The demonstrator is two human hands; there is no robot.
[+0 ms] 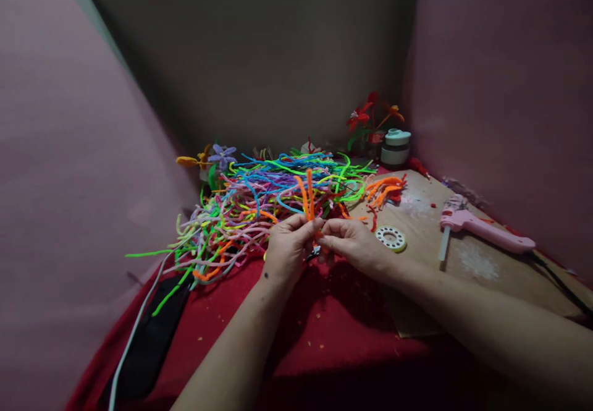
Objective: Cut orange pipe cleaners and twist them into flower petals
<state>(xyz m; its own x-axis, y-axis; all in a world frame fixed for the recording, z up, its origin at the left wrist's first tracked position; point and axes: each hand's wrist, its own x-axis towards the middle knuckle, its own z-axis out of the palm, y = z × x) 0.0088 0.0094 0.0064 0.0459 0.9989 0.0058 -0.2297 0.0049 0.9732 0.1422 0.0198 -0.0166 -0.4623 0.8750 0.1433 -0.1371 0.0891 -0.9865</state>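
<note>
Orange pipe cleaners [310, 196] stand upright from the pinch of my left hand [291, 245], their tips pointing up and away. My right hand [356, 247] is closed just beside it, thumb and finger pinching the lower end of the same orange piece. A small shiny metal-and-dark object [314, 252] shows beneath the fingers; its kind is hidden. Right behind the hands lies a big tangled heap of multicoloured pipe cleaners [259, 191]. A bundle of short orange pipe cleaners [385, 190] rests to the right of the heap.
On the wooden board [419, 287] at right lie a pink glue gun [486, 228] and a round holed disc [390, 238]. A lidded jar [396, 147] and pipe-cleaner flowers [365, 114] stand behind. A white cable [139, 318] crosses the red cloth [222, 330] at left.
</note>
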